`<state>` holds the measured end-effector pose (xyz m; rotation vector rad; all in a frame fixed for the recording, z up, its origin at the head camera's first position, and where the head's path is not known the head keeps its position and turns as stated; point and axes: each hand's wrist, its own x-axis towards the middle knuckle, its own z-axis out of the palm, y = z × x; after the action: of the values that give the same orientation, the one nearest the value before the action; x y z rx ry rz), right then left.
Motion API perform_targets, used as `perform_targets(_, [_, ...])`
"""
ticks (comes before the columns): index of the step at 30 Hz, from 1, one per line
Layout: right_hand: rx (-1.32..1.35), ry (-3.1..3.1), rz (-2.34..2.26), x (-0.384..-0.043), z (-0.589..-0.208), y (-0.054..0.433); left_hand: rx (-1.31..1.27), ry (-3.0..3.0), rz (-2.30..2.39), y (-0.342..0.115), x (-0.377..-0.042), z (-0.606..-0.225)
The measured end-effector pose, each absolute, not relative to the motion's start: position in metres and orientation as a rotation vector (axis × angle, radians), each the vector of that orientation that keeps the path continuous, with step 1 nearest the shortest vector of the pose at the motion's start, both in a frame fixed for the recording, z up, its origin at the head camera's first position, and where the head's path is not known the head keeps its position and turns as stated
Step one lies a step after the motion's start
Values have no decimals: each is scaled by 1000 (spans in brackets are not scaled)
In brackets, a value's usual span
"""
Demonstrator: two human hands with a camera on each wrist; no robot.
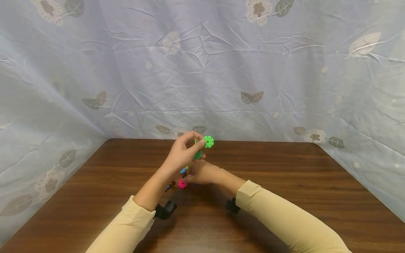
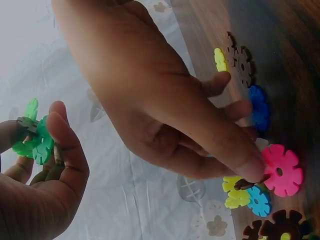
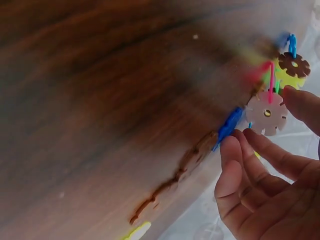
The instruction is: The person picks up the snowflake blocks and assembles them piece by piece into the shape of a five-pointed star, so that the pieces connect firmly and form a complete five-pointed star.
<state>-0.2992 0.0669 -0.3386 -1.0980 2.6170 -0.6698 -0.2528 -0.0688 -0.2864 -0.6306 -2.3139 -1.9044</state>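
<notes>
My left hand (image 1: 185, 149) is raised and pinches a cluster of joined green slotted discs (image 2: 42, 140), one bright green disc (image 1: 208, 142) sticking out past its fingertips. Lower down, my right hand (image 1: 204, 172) reaches in among loose slotted discs on the table. In the right wrist view its thumb and fingertips close on the edges of a white disc (image 3: 266, 114), which has a pink disc (image 3: 271, 82) standing upright against it. The pink disc (image 2: 283, 170) lies right at the thumb tip in the left wrist view. A blue disc (image 3: 230, 127) is beside the fingertips.
Brown discs (image 2: 244, 66), a yellow disc (image 2: 220, 60) and a light blue disc (image 2: 259, 201) lie around the right hand on the wooden table (image 1: 284, 182). Black wrist mounts (image 1: 165, 210) hang under the forearms. A patterned curtain (image 1: 202, 88) closes off the back and sides.
</notes>
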Motion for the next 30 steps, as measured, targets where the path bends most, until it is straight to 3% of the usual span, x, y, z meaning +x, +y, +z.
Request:
perform_targets(18, [-1095, 2568, -805, -297, -343, 64, -627, -2339, -1873, -67, -255, -288])
perform_targets(30, [-964, 2453, -1283, -295, -335, 114, -596, -2352, -1832, -68, -256, -291])
